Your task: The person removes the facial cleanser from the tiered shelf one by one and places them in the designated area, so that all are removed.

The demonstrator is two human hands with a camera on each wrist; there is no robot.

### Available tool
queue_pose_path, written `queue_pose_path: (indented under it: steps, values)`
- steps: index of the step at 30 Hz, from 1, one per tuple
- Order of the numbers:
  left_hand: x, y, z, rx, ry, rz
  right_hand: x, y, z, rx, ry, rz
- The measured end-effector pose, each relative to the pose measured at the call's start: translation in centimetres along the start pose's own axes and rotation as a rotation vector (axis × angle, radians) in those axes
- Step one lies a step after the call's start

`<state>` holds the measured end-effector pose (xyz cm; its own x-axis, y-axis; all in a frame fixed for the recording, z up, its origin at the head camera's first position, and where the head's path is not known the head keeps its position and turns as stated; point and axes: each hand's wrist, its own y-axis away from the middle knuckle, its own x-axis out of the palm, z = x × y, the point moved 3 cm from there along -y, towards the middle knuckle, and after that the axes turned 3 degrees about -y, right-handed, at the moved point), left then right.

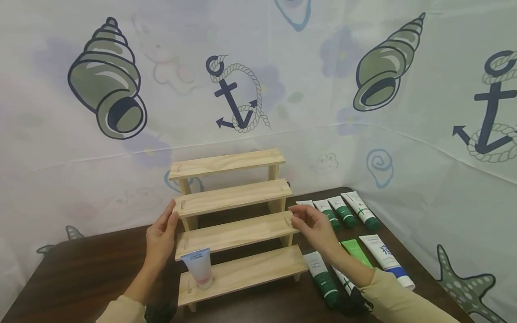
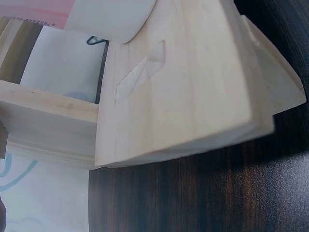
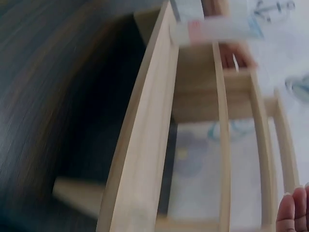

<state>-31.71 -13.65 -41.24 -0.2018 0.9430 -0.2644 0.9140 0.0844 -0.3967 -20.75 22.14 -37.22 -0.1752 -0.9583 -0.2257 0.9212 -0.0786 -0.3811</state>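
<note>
A four-step wooden display rack (image 1: 238, 233) stands on the dark table. On the left end of its lowest step, a small white and pink squeeze tube (image 1: 199, 269) stands cap down; its lower part also shows in the left wrist view. My left hand (image 1: 159, 237) is at the rack's left side, fingers nearly straight, fingertips right at the end of the second step from the top. At the opposite end, my right hand (image 1: 319, 231) has loosely bent fingers beside the third step, with nothing visible between them. Its fingertips (image 3: 293, 212) appear at the right wrist view's lower right corner.
White and green tubes (image 1: 363, 211) lie in a row at the back right. Nearer are a bright green tube (image 1: 357, 252), a white and blue tube (image 1: 385, 260) and another white and green tube (image 1: 323, 278). A printed white curtain (image 1: 299, 107) closes off the back and right.
</note>
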Motion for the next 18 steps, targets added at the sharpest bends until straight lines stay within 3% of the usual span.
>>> queue_pose_path:
  steps: [8,18]
  values:
    - [0.1,-0.2,0.1,0.013,-0.010,-0.015,5.2,0.6,1.8,-0.093,-0.100,0.151]
    - [0.0,-0.3,-0.1,0.020,-0.001,-0.014,8.5,0.9,2.6,-0.119,-0.233,0.245]
